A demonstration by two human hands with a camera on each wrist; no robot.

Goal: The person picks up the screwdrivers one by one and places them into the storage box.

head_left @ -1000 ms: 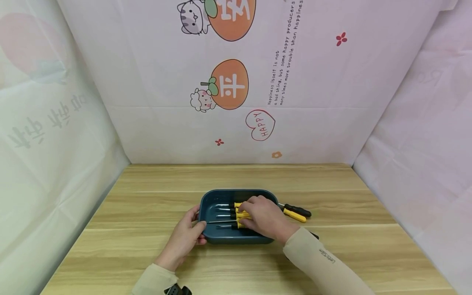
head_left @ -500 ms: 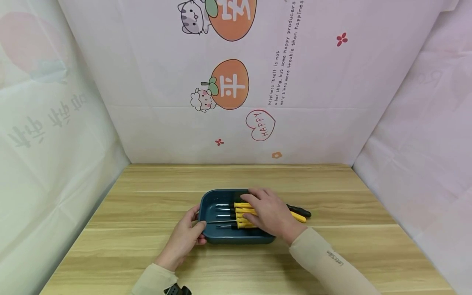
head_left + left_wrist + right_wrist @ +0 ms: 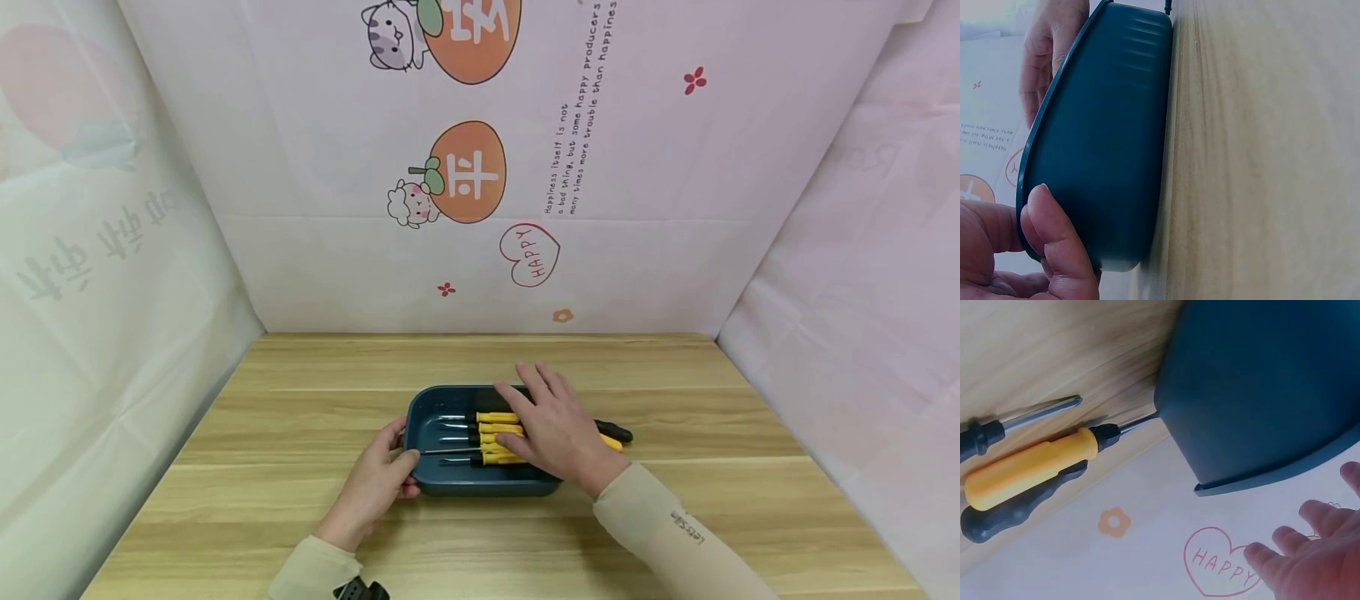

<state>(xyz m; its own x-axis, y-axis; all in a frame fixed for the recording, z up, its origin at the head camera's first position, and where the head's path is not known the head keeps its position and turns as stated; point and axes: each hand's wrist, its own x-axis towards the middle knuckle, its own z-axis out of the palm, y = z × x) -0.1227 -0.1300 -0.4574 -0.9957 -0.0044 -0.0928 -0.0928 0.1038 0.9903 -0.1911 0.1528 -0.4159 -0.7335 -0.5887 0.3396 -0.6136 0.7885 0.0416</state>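
Note:
A dark teal plastic box (image 3: 487,489) sits on the wooden table with several yellow-handled screwdrivers (image 3: 498,418) lying side by side in it, blades to the left. My left hand (image 3: 377,481) grips the box's left end, thumb on one side of the wall and fingers on the other. Over the box's right end hovers my right hand (image 3: 558,433), fingers extended and spread, nothing held. It covers the ends of the handles. Outside the right end lie a yellow screwdriver (image 3: 1032,472), a black-handled one (image 3: 1016,515) and another black one with a steel shaft (image 3: 1041,414).
Behind the table (image 3: 480,358) stands a white printed sheet (image 3: 637,275) with cartoon drawings, and similar sheets rise at the left and right. Bare wood shows in front of the box and to both sides.
My right hand has let go of the yellow screwdriver handles and moved slightly right and up, its fingers straightening and spreading. My left hand and the box have stayed put.

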